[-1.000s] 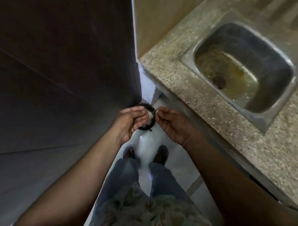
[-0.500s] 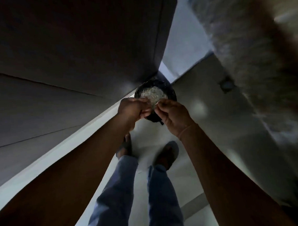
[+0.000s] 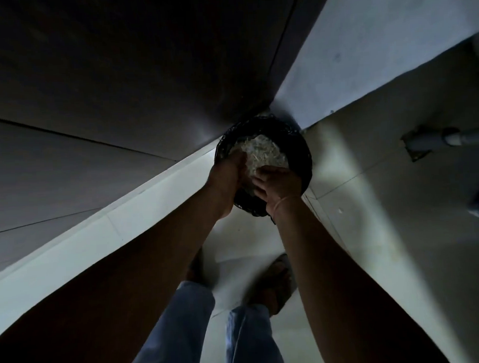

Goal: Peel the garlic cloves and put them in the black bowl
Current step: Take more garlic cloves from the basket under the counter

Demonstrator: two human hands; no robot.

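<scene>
Left of the round black container [image 3: 300,148], a dark, smooth wooden panel [image 3: 118,77] with thin straight seams fills the upper side of the view. It comes down to a white, flat ledge [image 3: 98,237] that runs slantwise right up to the container's left rim. The container sits on the floor in the corner where the panel, the ledge and a pale plain wall [image 3: 377,38] meet, so it is closed in behind and to the left.

The left hand [image 3: 225,176] reaches in over the container's near-left rim, its back to the camera. Its fingers sink into the heap of pale, papery, stringy scraps [image 3: 261,153] inside the container, and whether they grasp anything cannot be told. Whether any clove lies among the scraps cannot be told either.

The right hand [image 3: 279,183], with a thin band at the wrist, lies just beside the left over the near-right rim. Its fingers are bent and their tips are buried in the scraps; their grip cannot be told. Both forearms cover the container's near edge.

Below the container stand two sandalled feet [image 3: 278,284] and blue denim trouser legs [image 3: 184,334]. To its right, glossy pale floor tiles [image 3: 372,230] with fine joints lie open. Farther right a grey round pipe [image 3: 450,139] meets the floor at a rough fitting.
</scene>
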